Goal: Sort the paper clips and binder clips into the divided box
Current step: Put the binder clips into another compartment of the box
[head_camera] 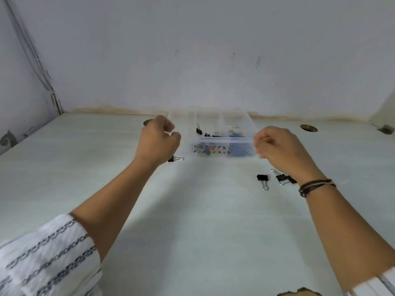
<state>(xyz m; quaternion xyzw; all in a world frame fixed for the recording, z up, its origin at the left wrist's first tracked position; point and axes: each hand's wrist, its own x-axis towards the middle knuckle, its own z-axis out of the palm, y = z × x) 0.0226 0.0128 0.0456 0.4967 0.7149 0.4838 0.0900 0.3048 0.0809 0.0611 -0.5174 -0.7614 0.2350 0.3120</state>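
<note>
Both sets of fingers are curled inward with nothing visible in them: the left hand (159, 139) hangs just left of the clear plastic divided box with a floral front (215, 133), the right hand (277, 149) at its right front corner, both forearms stretched out over the pale table (203, 210). Three black binder clips lie loose on it: one (175, 158) under the left wrist, two (263, 180) (284, 178) beside the right wrist, while more black clips sit in the box's middle compartment and blurred blue items in its right one
</note>
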